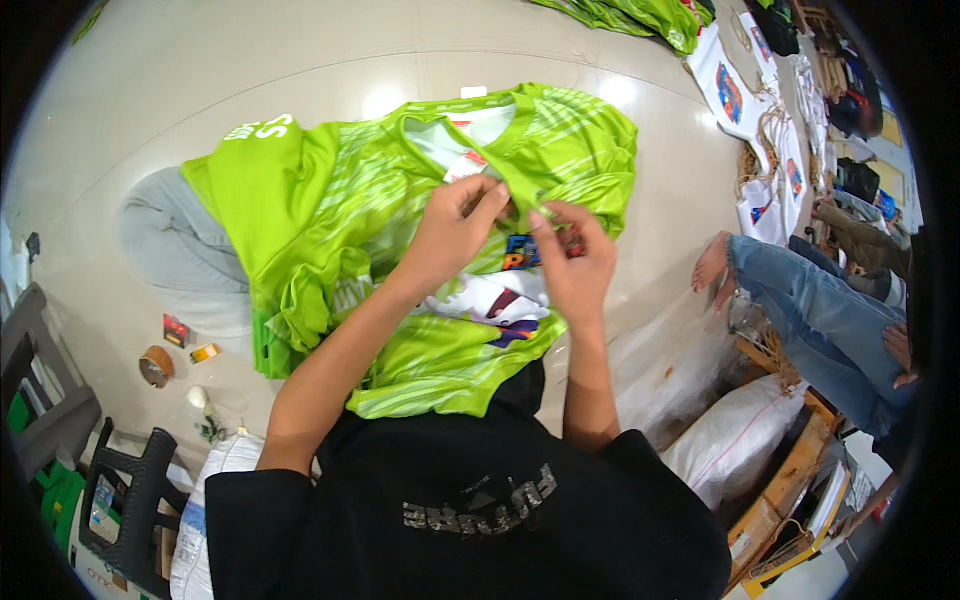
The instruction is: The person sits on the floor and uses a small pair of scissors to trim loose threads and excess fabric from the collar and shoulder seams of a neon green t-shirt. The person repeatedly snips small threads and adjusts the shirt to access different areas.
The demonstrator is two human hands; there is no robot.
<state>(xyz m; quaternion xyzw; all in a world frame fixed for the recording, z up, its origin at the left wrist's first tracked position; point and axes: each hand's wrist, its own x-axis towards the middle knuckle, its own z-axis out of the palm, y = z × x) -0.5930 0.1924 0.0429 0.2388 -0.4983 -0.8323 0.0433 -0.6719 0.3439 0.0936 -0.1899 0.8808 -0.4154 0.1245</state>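
Note:
A bright green patterned shirt [290,195] lies over my lap, with a white and dark printed area [475,295] on its front and more bunched green fabric below. My left hand [460,215] is closed, thumb and fingers pinching the shirt at the collar [510,135], just beside a white label [463,167] inside the neck. My right hand [575,255] is closed on the fabric a little to the right, below the collar, near a small colourful print [522,250]. Some of both hands' fingertips are hidden in the cloth.
Another person's jeans-clad legs [800,310] and bare feet are at right, beside white printed garments [728,85]. White sacks [720,440] and wooden boards lie lower right. Black chairs [125,500] and small boxes [175,330] are at left. Green garments [640,15] lie on the floor beyond.

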